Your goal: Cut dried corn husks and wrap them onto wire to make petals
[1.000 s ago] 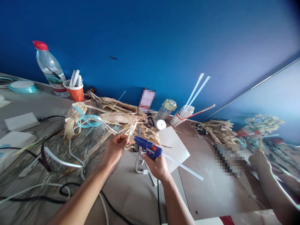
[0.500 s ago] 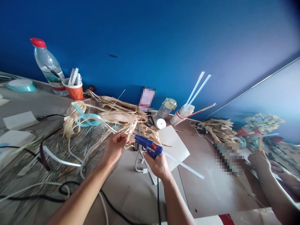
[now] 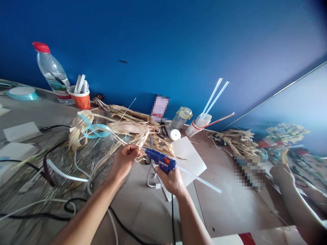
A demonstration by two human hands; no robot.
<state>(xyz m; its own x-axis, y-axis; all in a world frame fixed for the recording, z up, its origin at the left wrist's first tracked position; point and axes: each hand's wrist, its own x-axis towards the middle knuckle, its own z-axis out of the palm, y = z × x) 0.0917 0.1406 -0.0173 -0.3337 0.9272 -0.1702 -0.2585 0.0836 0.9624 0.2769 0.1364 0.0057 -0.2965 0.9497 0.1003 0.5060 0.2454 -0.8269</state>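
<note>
Clamped round the handle of a blue glue gun (image 3: pixel 159 157), the person's right hand (image 3: pixel 174 182) keeps a firm grip, a long translucent glue stick (image 3: pixel 201 180) jutting from the tool's rear. On the left hand (image 3: pixel 124 161) the grip is pinched together, thumb against fingers, on a pale strip (image 3: pixel 144 139) just beside the nozzle; whether nozzle and strip touch, I cannot tell. Hands and gun are raised above the grey surface (image 3: pixel 138 217). Behind them lie dry husks (image 3: pixel 135 128) in a loose pile, with a light-blue ribbon (image 3: pixel 103 134) curling at its left end. Below the glue stick lies a white sheet (image 3: pixel 190 156). Near the blue wall (image 3: pixel 163 44) stand a lidded jar (image 3: pixel 177 120) and a paper cup (image 3: pixel 192 130) holding more glue sticks (image 3: pixel 212 97). Off to the right shows a co-worker's hand (image 3: pixel 282 174).
</note>
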